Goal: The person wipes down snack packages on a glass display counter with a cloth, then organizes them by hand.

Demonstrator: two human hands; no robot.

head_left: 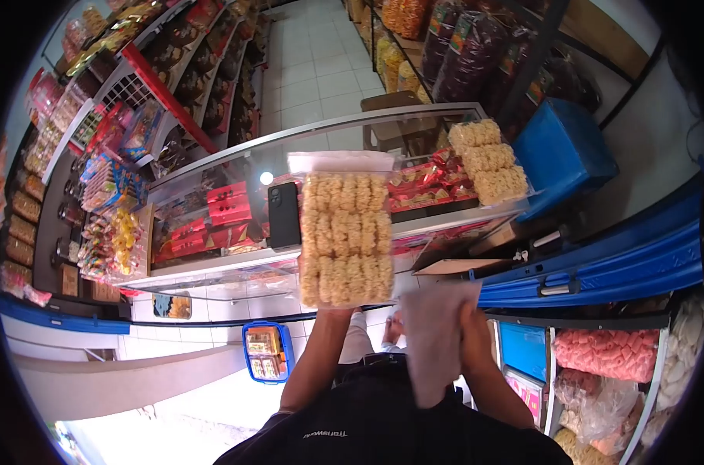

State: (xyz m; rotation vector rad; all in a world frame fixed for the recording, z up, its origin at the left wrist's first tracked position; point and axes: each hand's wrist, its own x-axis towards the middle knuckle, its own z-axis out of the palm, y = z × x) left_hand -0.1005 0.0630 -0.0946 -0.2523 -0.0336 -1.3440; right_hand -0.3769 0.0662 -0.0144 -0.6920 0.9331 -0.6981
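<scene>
Left hand (326,310) grip closed on bottom edge of cracker pack (346,236); pack upright, long axis 12–6, over glass counter (236,167). Right hand (470,325) at 3 o'clock, gripping thin plastic bag (436,341).

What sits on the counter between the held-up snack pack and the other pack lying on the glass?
In the head view, red boxes inside the glass counter show between the held snack pack and the other pack.

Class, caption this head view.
Left hand lifts a snack packet above a glass counter; right hand holds a cloth.
</scene>
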